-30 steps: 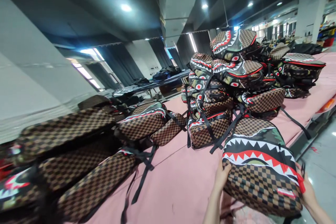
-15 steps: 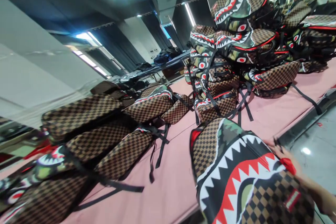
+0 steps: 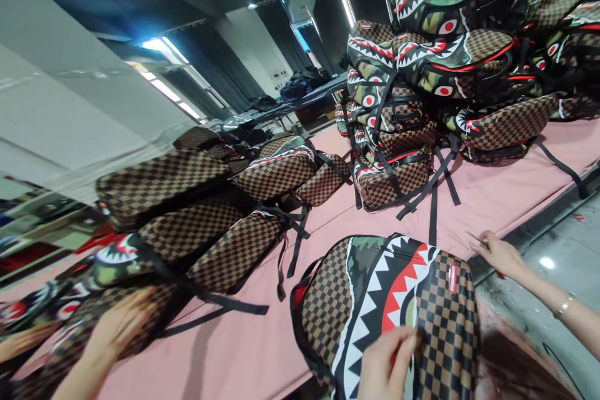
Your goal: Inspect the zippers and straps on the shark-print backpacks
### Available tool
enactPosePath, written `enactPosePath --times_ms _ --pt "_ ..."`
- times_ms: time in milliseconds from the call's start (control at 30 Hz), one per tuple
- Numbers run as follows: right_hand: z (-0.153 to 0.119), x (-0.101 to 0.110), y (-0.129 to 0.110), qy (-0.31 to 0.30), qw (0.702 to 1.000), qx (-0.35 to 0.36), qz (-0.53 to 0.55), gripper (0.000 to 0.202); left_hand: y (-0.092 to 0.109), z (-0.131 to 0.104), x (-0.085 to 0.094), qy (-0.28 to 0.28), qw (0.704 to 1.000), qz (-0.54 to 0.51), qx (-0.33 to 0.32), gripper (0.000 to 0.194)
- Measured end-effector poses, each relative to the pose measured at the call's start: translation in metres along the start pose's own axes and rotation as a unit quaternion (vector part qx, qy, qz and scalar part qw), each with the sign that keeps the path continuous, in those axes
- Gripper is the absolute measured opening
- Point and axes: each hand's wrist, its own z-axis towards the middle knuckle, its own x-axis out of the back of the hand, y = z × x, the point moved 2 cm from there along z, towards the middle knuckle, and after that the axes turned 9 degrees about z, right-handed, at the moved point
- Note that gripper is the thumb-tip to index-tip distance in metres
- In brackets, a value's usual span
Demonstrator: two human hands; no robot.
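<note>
Backpack [image 3: 447, 325] cropped below, thin tool [image 3: 476, 239] indistinct

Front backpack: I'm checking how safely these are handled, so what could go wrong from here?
The right hand holds a thin tool near the front backpack; if its tip is sharp, it might scratch the surface. A loose strap runs along the table toward the far side of the front backpack and could snag. The tall stack of backpacks is unevenly piled, so a bump might shift it.
</note>
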Motion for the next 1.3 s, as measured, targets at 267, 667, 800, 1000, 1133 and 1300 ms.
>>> enactPosePath --times_ms 267,667,800,1000,1133,1300 --pt "-0.067 0.023 -0.021 -0.116 0.988 0.086 -0.044 0.031 0.086 0.124 -0.052 -0.065 0.961 0.125 -0.238 0.022" --pt "-0.074 -0.002 -0.064 -0.142 0.964 0.114 -0.195 0.015 0.086 0.147 -0.072 -0.101 0.965 0.112 -0.215 0.009" --pt "-0.068 -0.004 -0.078 -0.157 0.946 0.128 -0.252 0.013 0.092 0.147 -0.073 -0.097 0.960 0.114 -0.236 0.009" --pt "-0.061 0.002 -0.074 -0.181 0.960 0.148 -0.156 0.018 0.081 0.150 -0.058 0.020 0.973 0.102 -0.204 0.014" --pt "-0.071 0.012 -0.060 -0.160 0.968 0.155 -0.117 0.017 0.057 0.136 -0.026 0.143 0.967 0.132 -0.163 0.021" --pt "-0.090 0.016 -0.044 -0.203 0.944 0.206 -0.158 0.022 0.048 0.086 -0.028 0.155 0.874 0.304 -0.346 0.039"
